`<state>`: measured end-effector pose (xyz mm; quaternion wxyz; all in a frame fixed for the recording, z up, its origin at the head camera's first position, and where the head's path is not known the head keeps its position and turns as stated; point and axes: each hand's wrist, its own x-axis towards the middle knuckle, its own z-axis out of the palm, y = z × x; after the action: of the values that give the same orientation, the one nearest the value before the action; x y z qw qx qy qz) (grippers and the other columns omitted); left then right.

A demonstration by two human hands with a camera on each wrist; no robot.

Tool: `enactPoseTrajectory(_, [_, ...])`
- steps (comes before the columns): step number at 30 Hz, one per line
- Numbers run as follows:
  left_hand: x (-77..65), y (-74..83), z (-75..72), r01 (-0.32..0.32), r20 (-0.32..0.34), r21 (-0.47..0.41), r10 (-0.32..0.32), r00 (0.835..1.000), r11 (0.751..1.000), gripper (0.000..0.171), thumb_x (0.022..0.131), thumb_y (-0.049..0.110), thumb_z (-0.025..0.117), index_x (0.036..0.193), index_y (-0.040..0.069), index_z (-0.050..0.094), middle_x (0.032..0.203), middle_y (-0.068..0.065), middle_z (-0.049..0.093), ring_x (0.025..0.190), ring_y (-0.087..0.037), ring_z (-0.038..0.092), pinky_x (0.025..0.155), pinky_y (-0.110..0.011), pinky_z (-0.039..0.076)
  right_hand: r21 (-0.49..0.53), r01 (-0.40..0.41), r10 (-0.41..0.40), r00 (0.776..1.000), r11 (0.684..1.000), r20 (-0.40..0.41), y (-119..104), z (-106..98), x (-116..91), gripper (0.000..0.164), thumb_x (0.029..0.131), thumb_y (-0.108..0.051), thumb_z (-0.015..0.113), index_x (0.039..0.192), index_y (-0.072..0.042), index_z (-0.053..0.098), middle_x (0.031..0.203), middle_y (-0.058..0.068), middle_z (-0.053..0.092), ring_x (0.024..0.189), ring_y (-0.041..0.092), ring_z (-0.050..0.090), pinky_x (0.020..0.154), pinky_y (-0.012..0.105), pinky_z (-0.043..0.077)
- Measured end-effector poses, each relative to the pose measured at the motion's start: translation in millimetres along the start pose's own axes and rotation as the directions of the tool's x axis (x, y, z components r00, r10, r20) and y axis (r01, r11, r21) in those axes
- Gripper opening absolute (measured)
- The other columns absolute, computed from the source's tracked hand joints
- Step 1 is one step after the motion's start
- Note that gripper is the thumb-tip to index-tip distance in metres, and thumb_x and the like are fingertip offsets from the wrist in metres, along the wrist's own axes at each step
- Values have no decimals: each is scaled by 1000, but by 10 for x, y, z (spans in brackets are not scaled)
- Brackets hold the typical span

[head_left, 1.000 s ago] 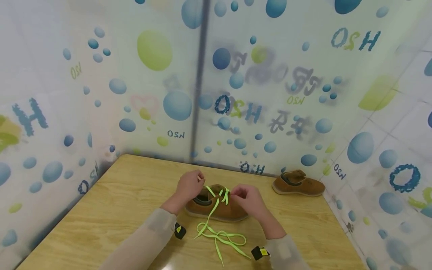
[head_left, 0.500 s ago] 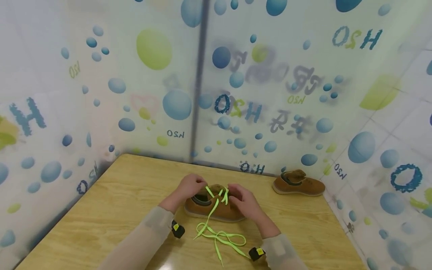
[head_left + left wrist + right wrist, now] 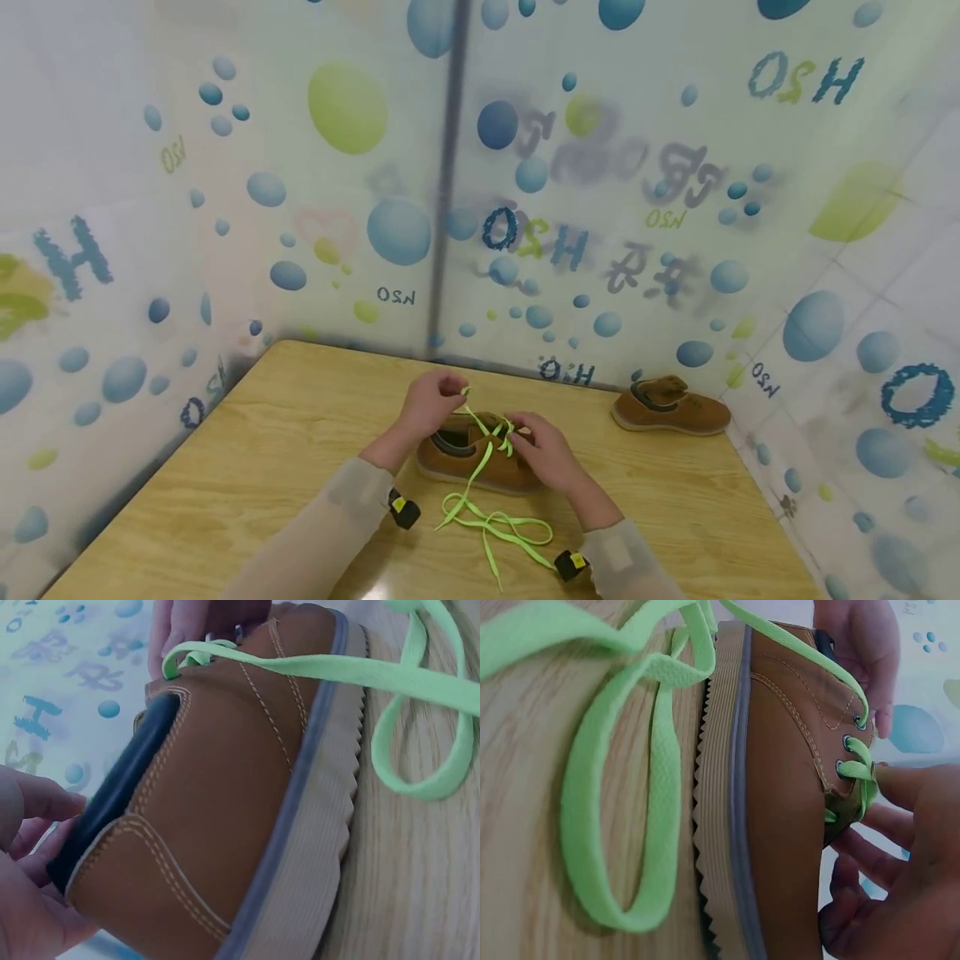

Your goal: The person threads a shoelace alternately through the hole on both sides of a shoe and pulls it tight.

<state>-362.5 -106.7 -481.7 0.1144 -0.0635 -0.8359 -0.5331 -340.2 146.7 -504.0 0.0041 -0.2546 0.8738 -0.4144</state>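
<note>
A brown low-cut shoe (image 3: 450,465) with a dark collar and pale sole lies sideways on the table. A neon-green shoelace (image 3: 581,810) runs through its eyelets, with a long end looped on the wood. My left hand (image 3: 431,406) is raised over the shoe's opening and pinches a strand of lace pulled up from the eyelets. At the lacing, my right hand (image 3: 551,454) has thumb and forefinger on the lace, other fingers curled behind the shoe's front edge. In the left wrist view, the left fingers (image 3: 45,796) appear beyond the dark collar.
A matching brown shoe (image 3: 675,415) without visible laces stands at the table's back right corner. The wooden table (image 3: 225,467) meets walls (image 3: 345,183) printed with blue and green bubbles behind and at the sides. Black cameras sit on both wrists.
My left hand has dropped to the lace at the shoe, pinched it and lifted it upward. My right hand has moved slightly left to the lacing, its fingers reaching behind the shoe.
</note>
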Motion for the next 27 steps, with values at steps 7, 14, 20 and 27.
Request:
enactPoseTrajectory(7, [-20,112,28,-11,-15,-107,9,1000,994,22,92,-4,67,111,3,76,97,-11,80,89,-22,72,72,-28,54,-134,-28,23,999,991,-40,-55,20,-6,36,104,-19,70,139,-14,68,122,6,70,96,19,65,77,36,56])
enactPoseTrajectory(14, [-36,235,-18,16,-37,-190,-23,999,982,14,99,8,70,108,4,80,95,-13,77,83,-23,70,67,-25,54,-185,-15,3,998,983,-60,-129,49,-2,26,101,-11,71,127,-14,73,104,5,66,74,11,52,64,29,45])
enactPoseTrajectory(20, [-3,271,-116,6,-14,-257,-10,1000,966,26,109,17,60,109,-1,78,94,-14,79,85,-18,75,76,-26,61,-183,-30,9,993,983,-115,-146,76,-4,14,101,-9,69,113,-13,75,95,5,65,72,11,51,65,30,45])
enactPoseTrajectory(27, [-33,276,-146,-73,154,-139,95,984,988,42,116,22,41,105,0,76,65,-1,57,63,-14,54,70,-30,52,-156,-59,35,988,986,-152,-127,94,11,7,104,-18,69,102,-18,76,84,-3,63,70,10,51,65,28,45])
